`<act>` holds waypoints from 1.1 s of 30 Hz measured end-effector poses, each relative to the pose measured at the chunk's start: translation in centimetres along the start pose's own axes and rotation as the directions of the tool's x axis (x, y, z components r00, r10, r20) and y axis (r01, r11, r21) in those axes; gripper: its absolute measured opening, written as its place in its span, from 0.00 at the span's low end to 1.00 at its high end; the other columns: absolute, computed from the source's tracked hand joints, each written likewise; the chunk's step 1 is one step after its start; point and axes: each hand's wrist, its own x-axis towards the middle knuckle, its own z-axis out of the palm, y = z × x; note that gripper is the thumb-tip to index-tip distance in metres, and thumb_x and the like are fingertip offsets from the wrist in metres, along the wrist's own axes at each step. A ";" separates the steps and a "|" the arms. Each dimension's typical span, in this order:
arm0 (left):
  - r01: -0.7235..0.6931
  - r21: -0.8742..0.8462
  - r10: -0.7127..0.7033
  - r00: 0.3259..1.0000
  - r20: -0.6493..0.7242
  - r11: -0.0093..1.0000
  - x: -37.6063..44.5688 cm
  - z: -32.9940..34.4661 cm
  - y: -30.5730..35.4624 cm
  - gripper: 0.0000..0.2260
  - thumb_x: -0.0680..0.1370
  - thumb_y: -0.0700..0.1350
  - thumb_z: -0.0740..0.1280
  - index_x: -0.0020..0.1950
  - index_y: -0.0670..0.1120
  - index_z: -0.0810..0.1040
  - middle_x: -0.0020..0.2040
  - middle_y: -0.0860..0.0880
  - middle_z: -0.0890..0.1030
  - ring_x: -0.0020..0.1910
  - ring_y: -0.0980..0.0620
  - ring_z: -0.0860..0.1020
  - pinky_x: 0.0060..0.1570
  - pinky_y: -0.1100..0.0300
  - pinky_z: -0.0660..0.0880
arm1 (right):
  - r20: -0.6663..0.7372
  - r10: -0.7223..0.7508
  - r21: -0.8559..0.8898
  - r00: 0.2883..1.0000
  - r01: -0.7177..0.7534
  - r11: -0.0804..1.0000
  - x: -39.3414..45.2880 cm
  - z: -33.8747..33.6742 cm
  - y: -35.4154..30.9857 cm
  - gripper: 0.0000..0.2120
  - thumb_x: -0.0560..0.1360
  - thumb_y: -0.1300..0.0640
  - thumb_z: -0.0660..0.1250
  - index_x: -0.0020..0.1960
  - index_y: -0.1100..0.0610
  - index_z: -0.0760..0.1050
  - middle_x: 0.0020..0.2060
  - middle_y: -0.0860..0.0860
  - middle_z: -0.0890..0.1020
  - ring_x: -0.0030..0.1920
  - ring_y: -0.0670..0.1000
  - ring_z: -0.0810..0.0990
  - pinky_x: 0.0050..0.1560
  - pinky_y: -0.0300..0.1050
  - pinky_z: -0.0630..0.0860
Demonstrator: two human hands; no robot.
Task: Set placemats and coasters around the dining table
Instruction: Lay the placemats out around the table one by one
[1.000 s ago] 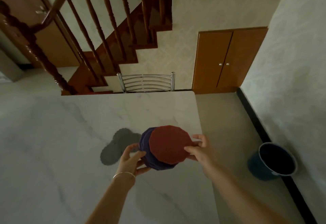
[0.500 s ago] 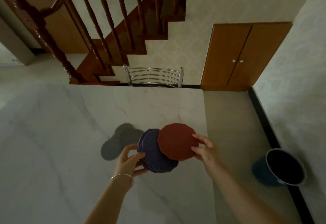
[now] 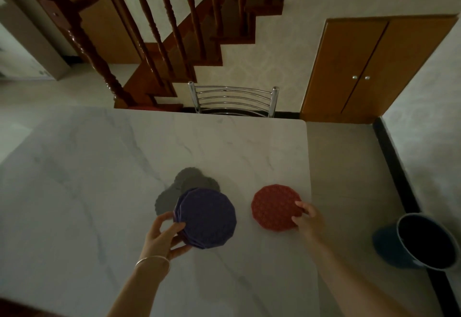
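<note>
- Red coaster (image 3: 274, 208): one. Pinched at its near-right rim by the fingers (image 3: 300, 206) of the right hand (image 3: 308, 218), thumb on top. Low over or flat on the tabletop (image 3: 99, 179), cannot tell which; close to the right edge, probably because a seat on that side wants a coaster within reach.
- Purple coasters (image 3: 207, 218): one stack, fanned a little at the left rim; several edges visible there, exact count impossible to give. Gripped from the left by the left hand (image 3: 162, 236), its fingers (image 3: 177, 229) curled around the stack's near-left rim, thumb on the far side. Held clear of the surface, apparently as the supply for further places.
- Gap between stack and red coaster: well apart, bare marble between; suggests one piece dealt off to the right while the rest stays in reserve.
- Grey shapes (image 3: 179, 190): overlapping scalloped patches just beyond the left fingers, partly under the purple stack; flat, dim and textureless, so probably shadows of the held stack rather than mats. No firm call.
- Placemats: none identifiable.
- Bracelet (image 3: 152, 260): one, on the left wrist.
- Chair (image 3: 233, 99): one, metal-barred back, tucked at the far edge, well beyond both hands.
- Bucket (image 3: 421, 241): one, dark blue, on the floor to the right of the right fingers, off the tabletop.
- Cupboard (image 3: 374, 69): one, two wooden doors, two knobs, far right against the wall.
- Staircase (image 3: 159, 42): one, turned wooden balusters, behind the chair.
</note>
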 end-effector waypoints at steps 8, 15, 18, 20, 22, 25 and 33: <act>0.015 -0.009 -0.015 1.000 -0.003 1.000 0.2 0.3 -0.2 0.11 0.73 0.34 0.68 0.44 0.50 0.78 0.39 0.42 0.80 0.34 0.44 0.80 0.32 0.50 0.80 | 0.011 -0.023 -0.146 1.000 0.024 0.989 -0.5 -0.1 0.2 0.22 0.66 0.78 0.62 0.58 0.64 0.75 0.56 0.64 0.77 0.48 0.54 0.76 0.41 0.38 0.76; 0.021 -0.018 -0.020 0.999 0.036 1.000 0.0 1.0 -0.3 0.10 0.73 0.33 0.68 0.46 0.48 0.78 0.37 0.42 0.80 0.34 0.43 0.80 0.33 0.49 0.80 | 0.016 -0.285 -0.577 0.959 0.241 0.780 -3.9 -0.2 -1.1 0.19 0.69 0.67 0.66 0.60 0.59 0.74 0.57 0.60 0.73 0.55 0.58 0.75 0.60 0.48 0.70; 0.028 -0.042 -0.025 0.997 0.070 0.999 0.1 1.3 -0.2 0.10 0.73 0.33 0.68 0.47 0.48 0.78 0.37 0.43 0.82 0.35 0.43 0.82 0.33 0.49 0.80 | 0.130 -0.288 -0.457 0.949 0.315 0.831 -5.7 1.6 -2.4 0.16 0.73 0.62 0.67 0.61 0.57 0.74 0.56 0.55 0.75 0.52 0.53 0.77 0.53 0.45 0.75; 0.028 -0.061 -0.022 0.995 0.097 0.998 -0.2 1.5 -0.3 0.09 0.73 0.34 0.68 0.48 0.48 0.78 0.37 0.44 0.82 0.36 0.43 0.82 0.34 0.49 0.80 | 0.260 -0.241 -0.367 0.935 0.327 0.871 -6.9 3.2 -3.3 0.18 0.74 0.56 0.69 0.62 0.56 0.73 0.54 0.50 0.77 0.48 0.47 0.77 0.48 0.36 0.72; 0.032 -0.083 -0.021 0.991 0.131 0.996 -0.6 1.6 -0.3 0.09 0.73 0.35 0.68 0.50 0.47 0.78 0.37 0.44 0.83 0.36 0.44 0.82 0.35 0.49 0.80 | 0.329 -0.177 -0.298 0.927 0.280 0.912 -8.1 4.6 -4.0 0.21 0.72 0.52 0.71 0.63 0.55 0.73 0.52 0.47 0.78 0.48 0.45 0.77 0.48 0.36 0.71; 0.035 -0.099 -0.016 0.981 0.191 0.994 -1.3 1.3 0.2 0.10 0.73 0.36 0.69 0.51 0.47 0.78 0.38 0.45 0.84 0.36 0.44 0.83 0.35 0.49 0.80 | 0.335 -0.166 -0.211 0.927 0.246 0.946 -9.9 6.0 -4.9 0.16 0.70 0.53 0.73 0.56 0.55 0.77 0.49 0.51 0.83 0.47 0.48 0.81 0.49 0.45 0.79; 0.041 -0.095 -0.010 0.952 0.307 0.995 -1.4 -3.3 1.5 0.11 0.72 0.35 0.69 0.49 0.49 0.78 0.38 0.45 0.83 0.35 0.44 0.82 0.36 0.48 0.80 | 0.099 -0.291 -0.142 0.951 0.303 0.942 -15.9 8.8 -5.5 0.14 0.69 0.58 0.74 0.53 0.56 0.75 0.46 0.52 0.82 0.46 0.52 0.82 0.48 0.58 0.80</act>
